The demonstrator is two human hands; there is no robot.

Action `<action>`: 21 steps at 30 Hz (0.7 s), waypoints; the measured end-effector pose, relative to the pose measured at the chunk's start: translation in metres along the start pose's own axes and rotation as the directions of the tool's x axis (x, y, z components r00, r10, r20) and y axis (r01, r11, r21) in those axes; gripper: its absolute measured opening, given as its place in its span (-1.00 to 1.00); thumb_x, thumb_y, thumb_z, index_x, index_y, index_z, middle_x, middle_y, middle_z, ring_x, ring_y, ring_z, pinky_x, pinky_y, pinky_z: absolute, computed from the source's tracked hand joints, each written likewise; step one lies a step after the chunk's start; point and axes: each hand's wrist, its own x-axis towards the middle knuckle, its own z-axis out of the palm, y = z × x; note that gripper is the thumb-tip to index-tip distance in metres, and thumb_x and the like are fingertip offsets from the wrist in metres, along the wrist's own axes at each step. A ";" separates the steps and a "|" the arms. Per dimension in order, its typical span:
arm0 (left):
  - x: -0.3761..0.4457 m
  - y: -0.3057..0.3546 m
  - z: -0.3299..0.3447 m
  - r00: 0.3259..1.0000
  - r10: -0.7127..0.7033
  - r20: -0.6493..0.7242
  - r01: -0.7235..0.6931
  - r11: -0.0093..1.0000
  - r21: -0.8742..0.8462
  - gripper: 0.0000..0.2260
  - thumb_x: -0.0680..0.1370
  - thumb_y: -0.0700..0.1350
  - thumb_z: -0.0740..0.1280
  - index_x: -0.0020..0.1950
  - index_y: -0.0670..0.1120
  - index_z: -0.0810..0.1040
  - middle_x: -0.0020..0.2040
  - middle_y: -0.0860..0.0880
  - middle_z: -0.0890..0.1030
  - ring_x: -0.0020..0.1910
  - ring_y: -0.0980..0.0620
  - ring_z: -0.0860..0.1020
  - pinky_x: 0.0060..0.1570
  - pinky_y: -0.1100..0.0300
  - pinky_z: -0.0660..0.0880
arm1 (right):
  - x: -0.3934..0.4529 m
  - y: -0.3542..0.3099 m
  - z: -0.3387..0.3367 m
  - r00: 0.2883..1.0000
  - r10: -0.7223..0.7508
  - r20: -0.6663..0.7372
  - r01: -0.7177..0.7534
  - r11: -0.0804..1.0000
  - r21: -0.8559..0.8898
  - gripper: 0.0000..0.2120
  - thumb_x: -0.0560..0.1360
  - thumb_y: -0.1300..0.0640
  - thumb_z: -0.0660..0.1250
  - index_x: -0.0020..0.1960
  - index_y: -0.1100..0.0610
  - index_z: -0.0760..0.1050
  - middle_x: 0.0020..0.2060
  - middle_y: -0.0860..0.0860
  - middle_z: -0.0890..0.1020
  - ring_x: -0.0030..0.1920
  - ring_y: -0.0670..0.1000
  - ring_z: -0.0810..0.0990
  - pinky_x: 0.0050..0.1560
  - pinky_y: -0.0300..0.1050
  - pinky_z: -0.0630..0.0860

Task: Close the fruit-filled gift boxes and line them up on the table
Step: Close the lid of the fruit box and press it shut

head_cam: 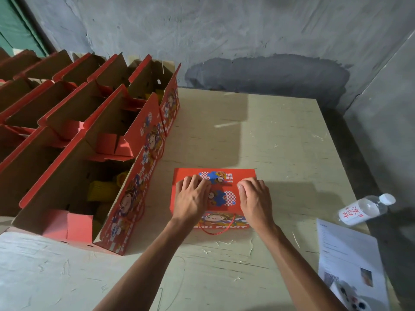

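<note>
Both hands lie flat on the closed red gift box (pixel 226 173), left hand (pixel 190 198) at nine o'clock, right hand (pixel 254 199) at three; fingers together, lid beneath them.

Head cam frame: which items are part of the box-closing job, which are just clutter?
Job:
closed red gift box, under both hands
left hand and right hand, pressing its lid
open gift boxes in rows at left, yellow-wrapped fruit inside

Clutter:
water bottle, lying on its side
printed sheet

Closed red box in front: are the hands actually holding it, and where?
Not gripped. The left hand and right hand press down on the closed red box's top flaps, fingers bent, either side of the centre seam.
</note>
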 end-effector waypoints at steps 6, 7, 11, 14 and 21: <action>0.002 0.009 0.003 0.998 -0.036 -0.056 0.039 0.998 0.048 -0.82 0.67 0.09 0.25 0.07 0.02 0.55 -0.05 0.06 0.54 -0.09 -0.07 0.45 -0.02 -0.01 0.39 | 0.000 0.000 0.006 0.999 -0.003 -0.037 0.004 1.000 0.006 -0.88 0.64 0.09 0.35 -0.04 0.09 0.61 -0.08 -0.04 0.60 -0.08 0.08 0.54 -0.03 0.05 0.47; 0.003 0.009 0.002 0.998 -0.048 -0.047 0.050 0.998 0.047 -0.84 0.66 0.09 0.28 0.07 0.03 0.56 -0.05 0.05 0.54 -0.09 -0.07 0.44 -0.02 -0.01 0.38 | 0.002 0.000 0.008 0.999 0.007 -0.044 -0.007 1.000 -0.003 -0.87 0.64 0.06 0.36 -0.05 0.08 0.60 -0.09 -0.04 0.60 -0.08 0.08 0.54 -0.04 0.04 0.47; 0.006 0.014 0.002 0.992 -0.123 -0.026 0.124 0.992 0.030 -0.86 0.64 0.04 0.32 0.04 0.02 0.60 -0.06 0.04 0.56 -0.09 -0.06 0.44 -0.05 0.01 0.37 | 0.005 0.000 0.013 0.998 0.001 -0.061 -0.004 0.998 -0.055 -0.80 0.66 0.01 0.32 -0.08 0.08 0.57 -0.08 -0.05 0.57 -0.10 0.06 0.52 -0.07 0.00 0.44; 0.005 0.015 0.004 0.993 -0.109 -0.051 0.109 0.994 0.000 -0.87 0.65 0.02 0.32 0.09 0.00 0.60 0.05 0.04 0.59 -0.01 -0.06 0.49 0.02 0.02 0.38 | 0.003 0.003 0.017 0.999 -0.010 -0.042 0.007 0.998 -0.063 -0.80 0.68 -0.01 0.28 0.03 0.09 0.59 0.08 -0.05 0.62 0.01 0.07 0.57 0.01 0.00 0.46; 0.011 0.020 0.003 0.960 -0.179 0.213 0.162 0.982 0.096 -0.47 0.74 0.14 -0.12 0.65 -0.04 0.22 0.67 -0.01 0.15 0.67 0.00 -0.01 0.62 -0.05 -0.12 | 0.002 0.001 0.019 1.000 -0.011 0.007 0.012 0.990 -0.141 -0.72 0.70 0.00 0.23 0.28 0.05 0.63 0.39 0.03 0.57 0.42 0.10 0.51 0.39 0.12 0.40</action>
